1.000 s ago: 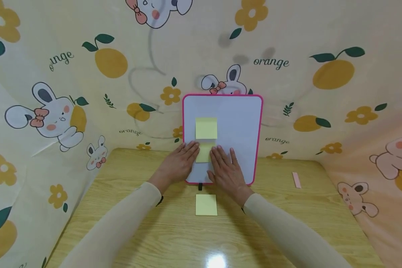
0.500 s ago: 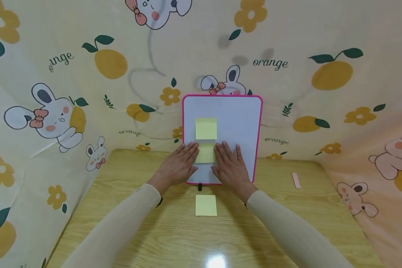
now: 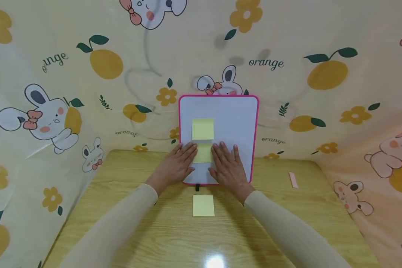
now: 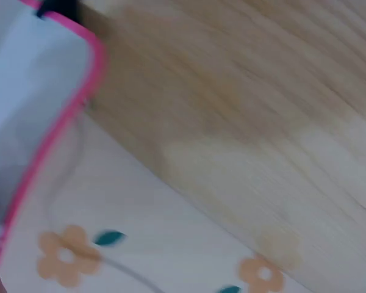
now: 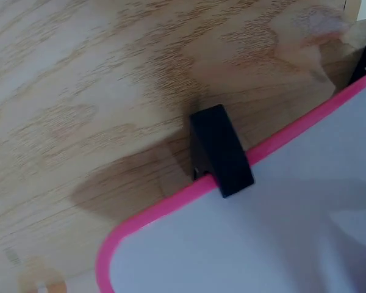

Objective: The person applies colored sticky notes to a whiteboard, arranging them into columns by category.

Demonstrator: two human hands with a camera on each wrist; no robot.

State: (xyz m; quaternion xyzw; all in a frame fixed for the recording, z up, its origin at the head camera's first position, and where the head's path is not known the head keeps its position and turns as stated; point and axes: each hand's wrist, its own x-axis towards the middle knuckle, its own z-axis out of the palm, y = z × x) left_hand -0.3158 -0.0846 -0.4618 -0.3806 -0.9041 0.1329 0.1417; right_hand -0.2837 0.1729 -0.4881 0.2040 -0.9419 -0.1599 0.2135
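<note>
A whiteboard [image 3: 234,126] with a pink rim stands upright at the back of the table. Two yellow sticky notes are on it, an upper sticky note [image 3: 203,129] and a lower sticky note [image 3: 202,153]. With straight fingers my left hand [image 3: 175,163] touches the left edge of the lower note, and my right hand [image 3: 229,167] lies flat over its right edge. On the table in front lies another sticky note [image 3: 203,206]. The left wrist view catches only a bit of finger at its lower left.
Black feet, including one foot [image 5: 222,151], clip onto the whiteboard's bottom rim. A small pink strip [image 3: 293,180] lies on the wooden table [image 3: 174,238] to the right. Behind the board hangs a patterned cloth [image 3: 201,44] with oranges and rabbits.
My right hand shifts slightly right off the lower note's edge, then back over it. The left thumb spreads away from the fingers. The head view has turned a little.
</note>
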